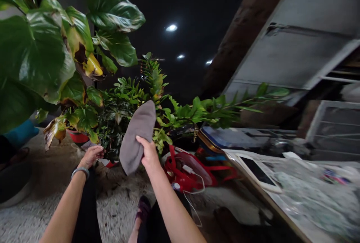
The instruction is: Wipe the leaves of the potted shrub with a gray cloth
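Observation:
My right hand [148, 153] grips a flat grey-brown fabric piece [137, 138], long with rounded edges. The thumb lies on its face and the other fingers are hidden behind it. The piece is held up in front of the leafy plants. To its left, low by the pots, is my left hand [92, 156], with a grey bangle [80, 173] on the wrist. Its fingers are bent and pressed together, and I cannot make out what is between them. A red pot [77, 136] stands just beyond this hand.
Large-leaved plants [42, 55] fill the left, with smaller green foliage [123, 96] in the middle. A red bag [180, 171] holds a white charger [188, 169] with a cable. On the right a table carries a white phone [260, 173] under blur. Another person's dark shape shows far left.

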Demonstrator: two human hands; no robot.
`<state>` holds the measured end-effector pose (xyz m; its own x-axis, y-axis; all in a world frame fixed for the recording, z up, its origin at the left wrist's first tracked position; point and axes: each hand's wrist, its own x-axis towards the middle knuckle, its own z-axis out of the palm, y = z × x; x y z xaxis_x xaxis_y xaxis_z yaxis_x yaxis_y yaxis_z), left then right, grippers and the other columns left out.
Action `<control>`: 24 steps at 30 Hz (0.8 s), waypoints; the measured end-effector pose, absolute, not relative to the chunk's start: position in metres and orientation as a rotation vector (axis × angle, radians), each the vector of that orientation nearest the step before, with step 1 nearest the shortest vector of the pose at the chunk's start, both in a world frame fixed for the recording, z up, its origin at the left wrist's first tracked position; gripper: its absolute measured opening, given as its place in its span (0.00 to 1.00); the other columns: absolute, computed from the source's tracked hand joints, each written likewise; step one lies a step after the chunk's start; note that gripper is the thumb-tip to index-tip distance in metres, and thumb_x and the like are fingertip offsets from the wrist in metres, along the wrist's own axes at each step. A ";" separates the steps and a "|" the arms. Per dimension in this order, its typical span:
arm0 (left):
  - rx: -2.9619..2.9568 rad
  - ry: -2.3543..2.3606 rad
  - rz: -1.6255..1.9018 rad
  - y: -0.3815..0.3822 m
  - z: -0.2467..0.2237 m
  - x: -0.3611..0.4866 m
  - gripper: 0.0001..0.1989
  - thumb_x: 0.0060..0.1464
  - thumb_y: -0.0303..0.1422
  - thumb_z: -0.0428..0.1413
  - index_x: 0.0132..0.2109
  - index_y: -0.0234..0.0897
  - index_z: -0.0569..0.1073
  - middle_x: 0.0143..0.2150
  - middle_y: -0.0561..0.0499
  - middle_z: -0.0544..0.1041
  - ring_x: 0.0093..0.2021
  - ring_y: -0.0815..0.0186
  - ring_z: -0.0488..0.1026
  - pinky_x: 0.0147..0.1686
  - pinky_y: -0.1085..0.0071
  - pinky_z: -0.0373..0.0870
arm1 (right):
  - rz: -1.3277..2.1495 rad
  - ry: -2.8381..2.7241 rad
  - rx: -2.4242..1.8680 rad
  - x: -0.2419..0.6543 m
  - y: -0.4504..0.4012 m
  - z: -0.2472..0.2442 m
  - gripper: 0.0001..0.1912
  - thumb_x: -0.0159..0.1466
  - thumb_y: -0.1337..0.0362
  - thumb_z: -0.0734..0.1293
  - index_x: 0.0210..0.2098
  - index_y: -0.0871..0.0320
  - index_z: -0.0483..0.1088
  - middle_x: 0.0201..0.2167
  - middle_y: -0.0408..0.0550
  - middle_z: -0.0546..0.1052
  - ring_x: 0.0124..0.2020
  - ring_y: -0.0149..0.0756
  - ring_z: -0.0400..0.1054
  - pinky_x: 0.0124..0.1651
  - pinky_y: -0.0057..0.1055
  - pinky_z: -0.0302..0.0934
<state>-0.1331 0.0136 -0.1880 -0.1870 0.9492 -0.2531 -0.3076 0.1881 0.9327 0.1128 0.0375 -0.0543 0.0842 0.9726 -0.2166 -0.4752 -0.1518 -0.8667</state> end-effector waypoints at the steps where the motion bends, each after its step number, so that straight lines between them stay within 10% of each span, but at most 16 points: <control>1: 0.718 1.248 1.325 0.013 -0.188 -0.133 0.22 0.31 0.44 0.72 0.30 0.35 0.78 0.30 0.48 0.80 0.30 0.63 0.74 0.35 0.66 0.71 | 1.527 -0.631 -1.071 0.107 0.034 -0.065 0.17 0.36 0.62 0.77 0.27 0.56 0.75 0.21 0.45 0.81 0.26 0.45 0.76 0.35 0.39 0.71; 10: 0.752 1.450 1.224 -0.004 -0.173 -0.145 0.26 0.34 0.52 0.70 0.34 0.36 0.79 0.37 0.42 0.82 0.31 0.61 0.74 0.35 0.65 0.72 | 1.823 -0.708 -1.176 0.119 -0.062 -0.130 0.18 0.39 0.63 0.75 0.31 0.56 0.77 0.21 0.42 0.79 0.26 0.42 0.74 0.31 0.35 0.68; 16: 0.824 1.075 1.161 -0.067 -0.166 -0.075 0.35 0.36 0.53 0.70 0.51 0.41 0.79 0.52 0.39 0.81 0.51 0.48 0.77 0.46 0.59 0.75 | 1.627 -0.886 -1.024 0.141 -0.064 -0.120 0.22 0.47 0.54 0.77 0.39 0.57 0.79 0.31 0.47 0.83 0.35 0.45 0.76 0.41 0.37 0.69; 24: 0.563 1.225 1.285 -0.121 -0.157 0.001 0.37 0.27 0.46 0.74 0.48 0.37 0.76 0.41 0.46 0.83 0.44 0.49 0.80 0.45 0.60 0.77 | 1.500 -1.153 -1.071 0.133 -0.101 -0.134 0.21 0.60 0.49 0.69 0.46 0.57 0.79 0.43 0.50 0.83 0.49 0.49 0.74 0.55 0.40 0.64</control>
